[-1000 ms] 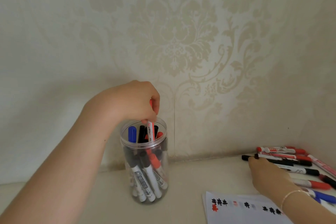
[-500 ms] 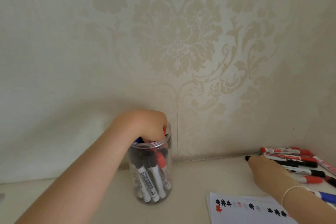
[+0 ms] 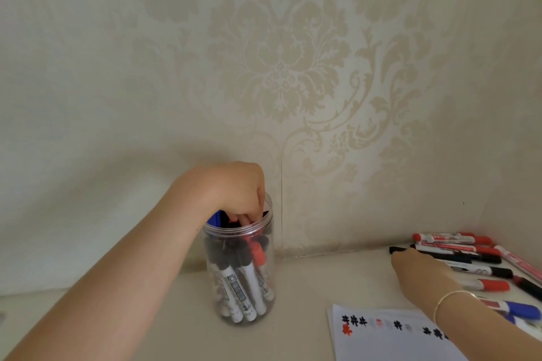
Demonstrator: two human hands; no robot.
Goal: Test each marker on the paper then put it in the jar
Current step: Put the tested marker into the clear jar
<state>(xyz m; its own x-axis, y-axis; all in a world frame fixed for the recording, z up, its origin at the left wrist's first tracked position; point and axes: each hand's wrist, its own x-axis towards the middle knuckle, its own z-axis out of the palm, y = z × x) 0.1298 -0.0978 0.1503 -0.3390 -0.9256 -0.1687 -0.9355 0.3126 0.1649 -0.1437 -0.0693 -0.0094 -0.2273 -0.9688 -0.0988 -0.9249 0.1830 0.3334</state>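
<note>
A clear plastic jar stands near the wall and holds several black, red and blue markers. My left hand sits on the jar's mouth with its fingertips dipped inside. Whether they still hold the red marker is hidden. At the right, my right hand rests on a pile of loose markers, its fingertips at the end of a black marker. The white test paper, with black and red scribbles, lies at the bottom right under my right wrist.
The patterned wall stands just behind the jar and the marker pile. A blue marker lies by the paper's right edge. The beige table surface stretches between the jar and the paper.
My left hand has come down from above the jar onto its mouth, and the red marker it held has gone down out of sight. My right hand has stayed on the marker pile.
</note>
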